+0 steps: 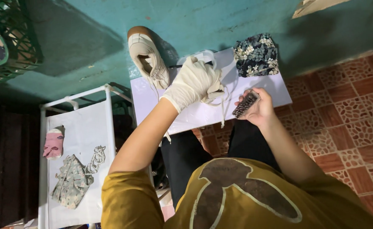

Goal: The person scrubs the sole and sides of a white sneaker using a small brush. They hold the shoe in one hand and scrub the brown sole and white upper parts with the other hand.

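Note:
My left hand [193, 82], in a cream rubber glove, is closed around a beige lace-up shoe [216, 88] and hides most of it; the shoe's white laces [223, 108] hang down. It is held over a white board [186, 116] in front of my knees. My bare right hand [260, 109] grips a small scrubbing brush [245, 104] with dark bristles, just right of the held shoe and apart from it. A second beige shoe [148, 57] stands on the board's far left end, by the teal surface.
A dark floral cloth bundle [255, 55] rests on the board's far right corner. To the left stands a white rack [82, 140] holding a pink item [53, 143] and a camouflage-patterned cloth [72, 181]. A green crate [12, 46] sits at top left. Patterned red-brown tiles [347, 110] lie to the right.

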